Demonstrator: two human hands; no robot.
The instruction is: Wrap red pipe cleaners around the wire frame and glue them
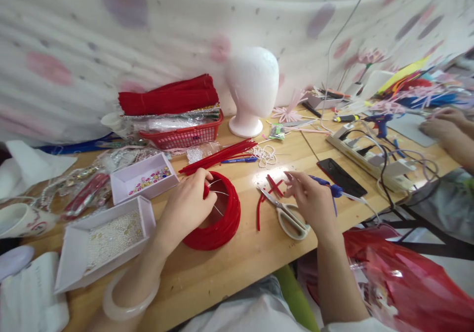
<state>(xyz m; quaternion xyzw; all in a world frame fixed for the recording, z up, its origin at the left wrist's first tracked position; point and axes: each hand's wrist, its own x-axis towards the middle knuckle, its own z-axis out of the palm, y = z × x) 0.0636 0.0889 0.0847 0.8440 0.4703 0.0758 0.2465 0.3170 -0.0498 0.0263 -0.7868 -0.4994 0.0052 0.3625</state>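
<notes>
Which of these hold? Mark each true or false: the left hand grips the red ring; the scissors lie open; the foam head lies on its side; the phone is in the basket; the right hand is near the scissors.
1. The left hand grips the red ring. True.
2. The scissors lie open on the table. False: their blades are together.
3. The foam head lies on its side. False: it stands upright.
4. The phone is in the basket. False: it lies flat on the table, to the right.
5. The right hand is near the scissors. True.
</notes>
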